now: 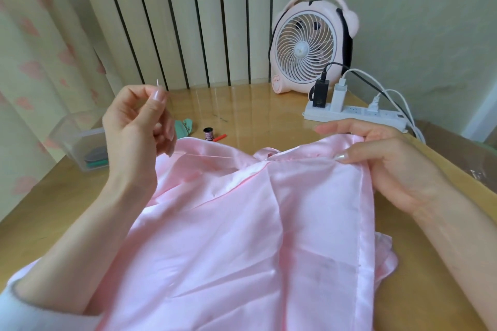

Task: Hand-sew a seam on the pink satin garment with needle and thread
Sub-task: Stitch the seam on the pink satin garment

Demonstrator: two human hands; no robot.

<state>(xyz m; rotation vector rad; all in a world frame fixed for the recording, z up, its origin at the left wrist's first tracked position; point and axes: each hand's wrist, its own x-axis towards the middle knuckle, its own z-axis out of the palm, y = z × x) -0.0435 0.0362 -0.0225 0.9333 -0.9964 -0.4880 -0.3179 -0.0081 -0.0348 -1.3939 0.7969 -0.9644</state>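
Left hand point(137, 121): raised above the far left corner of the garment point(242, 236), palm toward the camera, thumb and forefinger pinched on a needle point(157, 82) that points up.
Left forearm: slants up from the near left edge of the garment, white sleeve point(24, 312) at the elbow end.
Right hand point(387, 161): at the garment's far right corner, thumb pressed on the hem, fingers point(347, 127) curled behind the cloth, gripping it.
Right forearm: bare, along the garment's right side.

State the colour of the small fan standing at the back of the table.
Pale pink fan with a white grille, clearest in the head view.
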